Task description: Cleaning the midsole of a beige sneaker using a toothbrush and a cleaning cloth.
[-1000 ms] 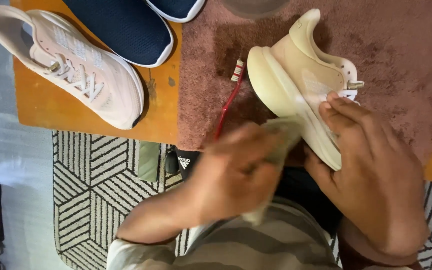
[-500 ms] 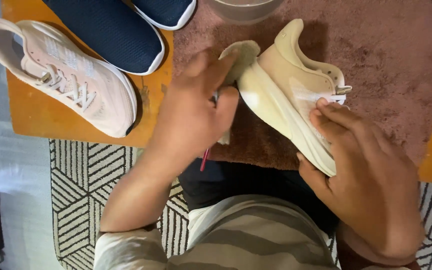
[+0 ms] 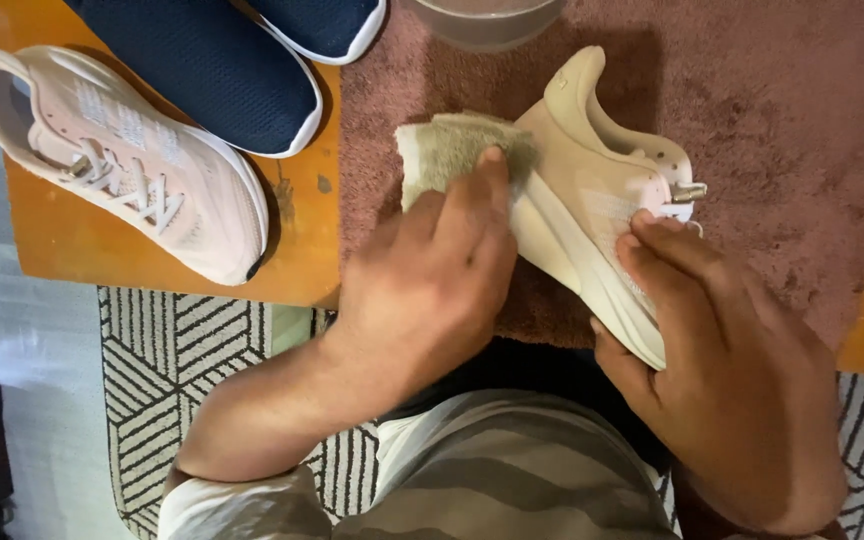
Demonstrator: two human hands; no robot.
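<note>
I am pressing a soft, pale green cloth point(image 3: 457, 150) against the heel end of a cream shoe point(image 3: 592, 200) with my left hand point(image 3: 432, 290). My left fingers are lying flat on the cloth and pushing it onto the side of the shoe, near the white sole. My right hand point(image 3: 722, 370) is gripping the front part of the same shoe, with my fingers wrapping over the top by the laces and my thumb sitting under the sole. The shoe is tilting on its side, with its heel pointing away from me. It is resting over a fuzzy pink towel point(image 3: 782, 120) that is covering part of the orange surface point(image 3: 152, 265).

A light pink shoe point(image 3: 122, 165) with white laces is lying on the bare orange part, well apart from my hands. Just beside it, two dark blue shoes point(image 3: 222, 70) are sitting at the far edge. A round, clear bowl point(image 3: 482, 18) is poking in at the top, on the towel. A rug point(image 3: 172, 350) with black and white lines is lying on the floor below the surface.
</note>
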